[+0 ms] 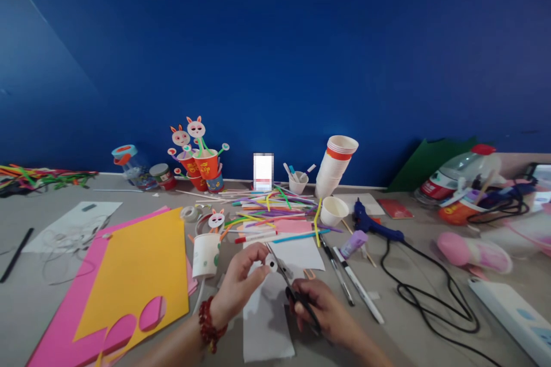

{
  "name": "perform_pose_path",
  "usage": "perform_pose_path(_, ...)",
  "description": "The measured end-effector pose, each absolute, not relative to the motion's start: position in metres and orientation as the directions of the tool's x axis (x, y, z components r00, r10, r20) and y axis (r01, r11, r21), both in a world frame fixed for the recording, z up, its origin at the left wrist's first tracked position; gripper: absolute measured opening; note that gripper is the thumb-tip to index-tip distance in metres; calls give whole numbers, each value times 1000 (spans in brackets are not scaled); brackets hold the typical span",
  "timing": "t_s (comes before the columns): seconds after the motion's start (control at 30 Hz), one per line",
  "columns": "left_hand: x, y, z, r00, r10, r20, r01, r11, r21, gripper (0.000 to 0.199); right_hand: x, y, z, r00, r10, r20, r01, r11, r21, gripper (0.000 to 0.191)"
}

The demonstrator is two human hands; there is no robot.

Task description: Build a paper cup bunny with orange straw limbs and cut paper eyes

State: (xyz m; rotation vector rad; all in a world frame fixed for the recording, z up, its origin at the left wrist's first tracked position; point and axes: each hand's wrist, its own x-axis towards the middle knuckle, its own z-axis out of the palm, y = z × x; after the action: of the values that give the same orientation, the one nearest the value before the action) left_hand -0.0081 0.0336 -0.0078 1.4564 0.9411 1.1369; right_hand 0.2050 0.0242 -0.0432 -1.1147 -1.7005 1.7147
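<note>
My left hand (244, 276) pinches a small white paper piece (271, 264) with a black dot on it. In my right hand (321, 309) is a pair of black-handled scissors (286, 276), with fingers wrapped round the handles. The blades point up and to the left, right beside the paper piece; whether they touch it I cannot tell. White paper (267, 321) lies on the table beneath both hands. Left of my left hand stands a white paper cup (206, 255) with a small rabbit face (216, 219) above it.
Yellow card (142, 269) with round cut-outs lies over pink sheets at left. Behind my hands are scattered pipe cleaners (275, 203) and a leaning paper cup stack (336, 166). A blue glue gun (374, 223) and its black cord (424, 304) lie at right, near several pens.
</note>
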Motion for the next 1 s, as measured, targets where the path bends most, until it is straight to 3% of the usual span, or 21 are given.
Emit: perform_pose_path(1.0, -11, 36, -11, 221, 950, 222, -22, -222, 975, 21, 205, 24, -44, -550, 802, -235, 182, -159, -970, 71)
